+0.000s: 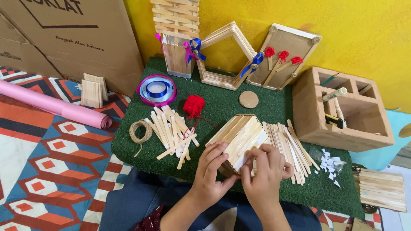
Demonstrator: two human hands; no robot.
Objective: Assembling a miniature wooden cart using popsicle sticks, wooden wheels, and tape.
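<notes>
We are kneeling at a green mat point(239, 100) laid over a patterned rug point(47, 162), and working on a box of wooden sticks point(237, 139) that is lying near the mat's front edge, between two loose heaps.

The box is resting tilted, its long axis running from the near left to the far right, with its far end pointing toward the clay block point(342, 109) at the right of the mat. The end nearest to us appears open, though the hands are covering most of it.

We judge the step in hand to be fitting or pressing a stick at the box's near end. The next move, as we assess it, is calling for steady pressure along the joint while the box is kept from sliding on the mat.

The left hand point(209, 169) is grasping the box's near left corner, fingers curled over the top edge. The right hand point(265, 171) is clenched over the near right side, fingertips pressing on the top face; we cannot tell whether it is also pinching a separate stick.

Just to the right of the box a heap of loose sticks point(291, 149) is touching it. To the left, apart from it, another stick pile point(171, 130) is lying beside a coil of twine point(140, 131) and a ball of red yarn point(194, 105).
</notes>
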